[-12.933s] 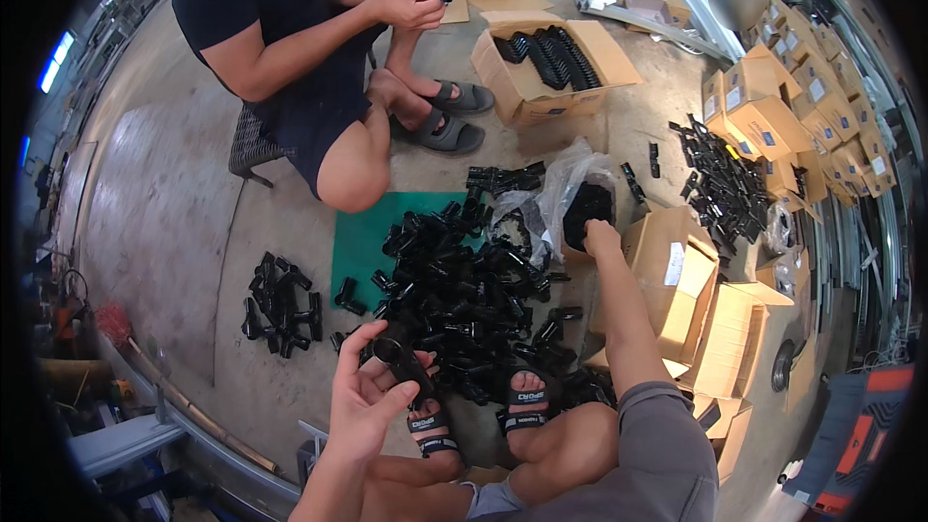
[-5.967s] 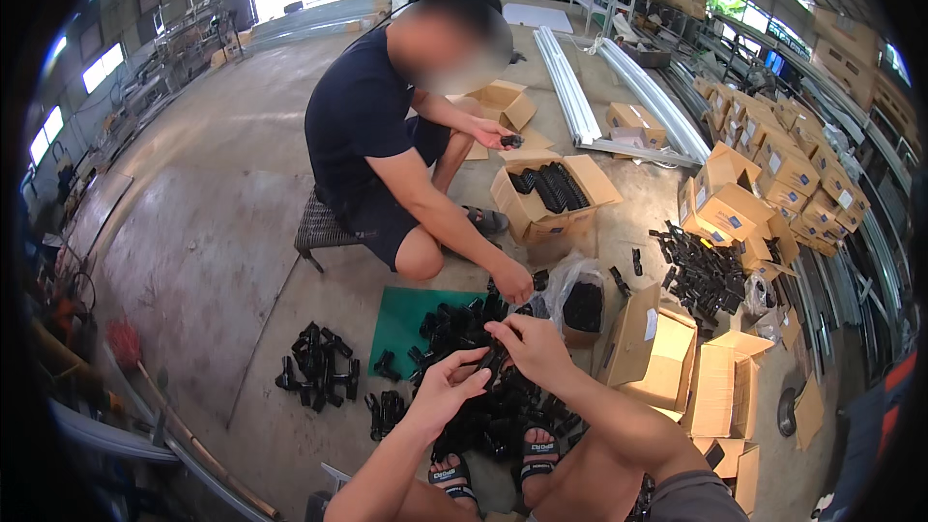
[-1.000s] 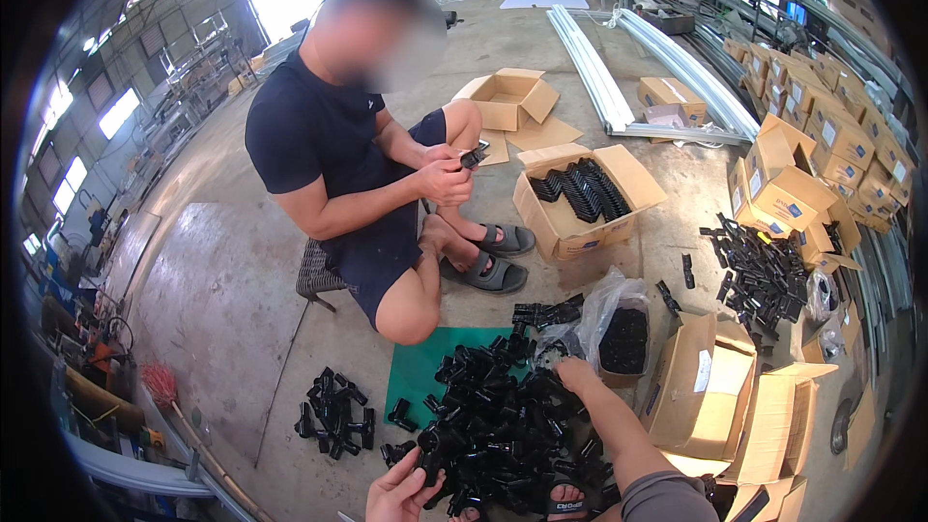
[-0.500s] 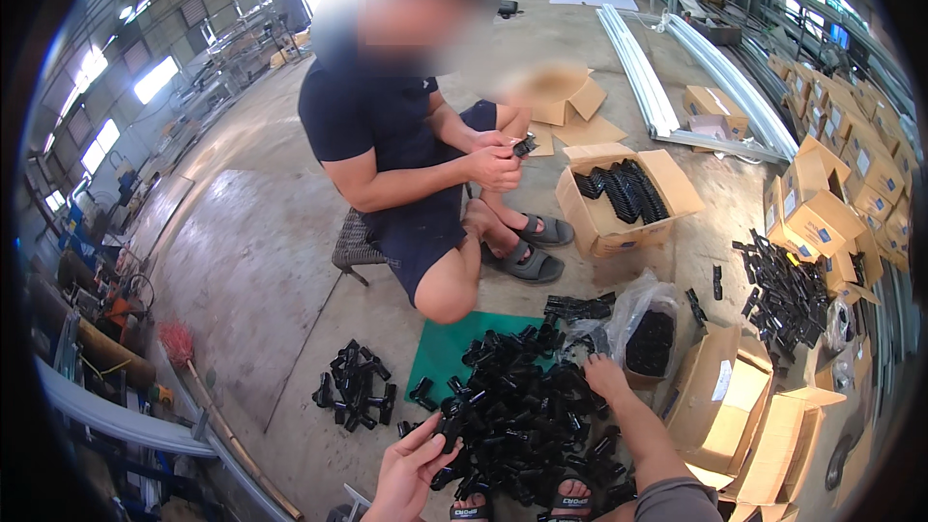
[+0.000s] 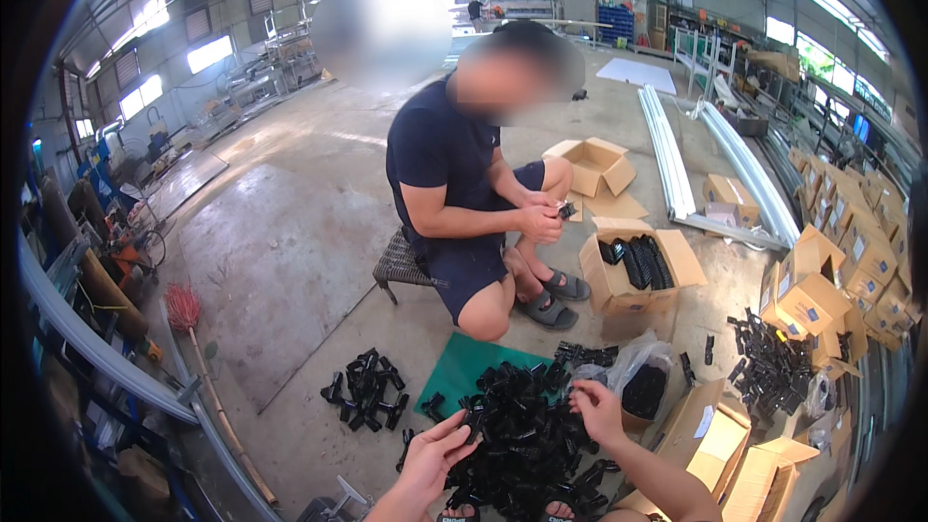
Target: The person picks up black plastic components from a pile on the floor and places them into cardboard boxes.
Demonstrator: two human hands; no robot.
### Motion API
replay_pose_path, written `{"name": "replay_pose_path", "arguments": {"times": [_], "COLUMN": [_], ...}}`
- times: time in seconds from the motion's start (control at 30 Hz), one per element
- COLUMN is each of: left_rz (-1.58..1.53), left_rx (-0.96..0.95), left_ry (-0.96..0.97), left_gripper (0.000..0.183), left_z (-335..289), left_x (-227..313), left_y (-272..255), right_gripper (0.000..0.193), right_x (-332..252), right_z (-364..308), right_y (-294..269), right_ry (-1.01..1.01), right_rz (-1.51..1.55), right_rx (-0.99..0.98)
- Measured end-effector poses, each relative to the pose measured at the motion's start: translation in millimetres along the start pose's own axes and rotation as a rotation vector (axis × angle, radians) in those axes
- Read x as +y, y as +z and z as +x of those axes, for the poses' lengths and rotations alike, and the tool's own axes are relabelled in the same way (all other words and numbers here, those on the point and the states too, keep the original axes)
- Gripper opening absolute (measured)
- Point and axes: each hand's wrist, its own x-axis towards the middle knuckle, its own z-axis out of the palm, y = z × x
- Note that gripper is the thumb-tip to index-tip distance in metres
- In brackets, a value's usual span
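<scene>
Fingers [image 5: 454,430] of the left hand [image 5: 432,454] are curling together and pinching a small black plastic fitting [image 5: 473,419] at their tips, holding it just above the near-left edge of the big heap of black plastic fittings [image 5: 527,435] that is lying on the concrete floor [image 5: 290,261]. Over on the other side, the right hand [image 5: 597,408] is reaching across the far right part of the same heap, its fingers [image 5: 578,389] loosely bent and drawn close together at the tips; they seem to be touching or nipping a small black piece there, though I cannot tell for sure whether anything is actually gripped. A green mat [image 5: 462,369] is showing from under the far side of the heap. Just beside the right hand, a clear plastic bag [image 5: 633,372] holding more black parts is sagging open, and a smaller cluster of black fittings [image 5: 365,391] is sitting apart to the left. Across the heap, another person in a dark shirt [image 5: 440,159] is sitting on a low woven stool [image 5: 398,261], holding a small black part in both hands, next to an open cardboard box [image 5: 633,271] packed with black pieces
</scene>
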Motion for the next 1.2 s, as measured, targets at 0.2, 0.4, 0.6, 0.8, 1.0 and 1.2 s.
{"name": "replay_pose_path", "arguments": {"times": [0.2,0.4,0.6,0.8,1.0,1.2], "left_rz": [-0.101,-0.113,-0.401,-0.334,-0.292,-0.266], "left_rx": [-0.070,-0.244,-0.410,-0.272,-0.254,-0.260], "left_ry": [-0.027,0.052,0.087,0.008,0.019,0.083], "left_gripper": [0.049,0.049,0.052,0.050,0.049,0.044], "left_z": [-24,-36,-12,-32,-39,-35], "left_x": [9,27,7,-1,-4,-10], "left_y": [26,60,57,61,65,63], "right_gripper": [0.022,0.024,0.023,0.020,0.019,0.018], "right_x": [-96,-171,-198,-196,-184,-176], "right_z": [-50,-76,-97,-103,-93,-93], "right_y": [34,67,84,86,91,88], "right_ry": [0.121,0.156,-0.159,-0.376,-0.364,-0.248], "right_rz": [0.048,0.201,0.146,-0.202,-0.332,-0.234], "right_rx": [-0.203,-0.188,-0.016,0.094,0.079,0.067]}}
